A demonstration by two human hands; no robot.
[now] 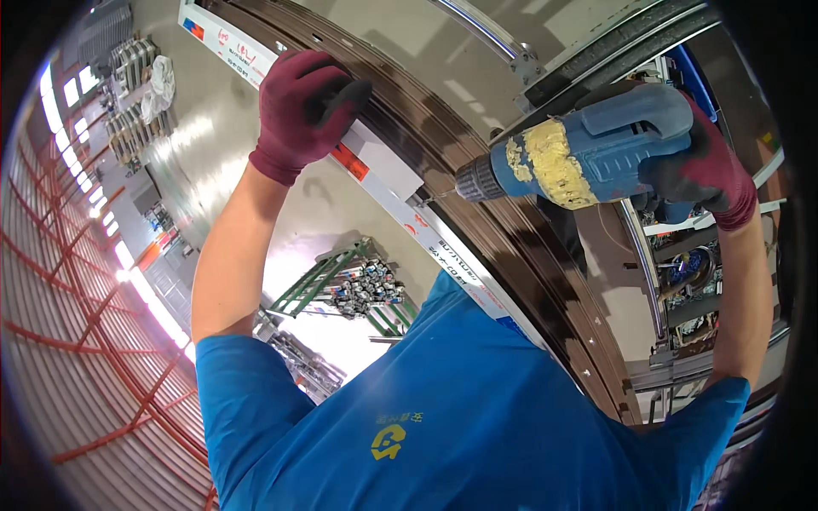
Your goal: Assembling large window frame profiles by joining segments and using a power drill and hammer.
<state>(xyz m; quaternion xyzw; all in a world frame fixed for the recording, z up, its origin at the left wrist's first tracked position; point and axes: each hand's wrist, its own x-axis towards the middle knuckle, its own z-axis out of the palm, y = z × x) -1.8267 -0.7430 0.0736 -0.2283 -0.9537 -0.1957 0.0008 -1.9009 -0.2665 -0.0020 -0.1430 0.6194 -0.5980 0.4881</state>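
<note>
My right hand (703, 162), in a maroon and black work glove, is wrapped round the handle of a blue cordless drill (630, 140) with worn yellow patches. Its thin bit points left from the black chuck, the tip at a long brown metal profile with a white film-covered edge (452, 247), or very close to it. Just beyond the tip sits a light grey rectangular block (385, 160) on that profile. My left hand (307, 111), gloved alike, is curled over the block's upper end and the film-covered edge, its palm side hidden.
More brown profiles (545, 281) lie alongside, running diagonally across the bench. A metal rail (618, 60) crosses at the upper right. Shelves with small parts (690, 272) stand at the right. Left on the floor are a green rack (319, 277) with bundled profiles and stacked metal frames (132, 111).
</note>
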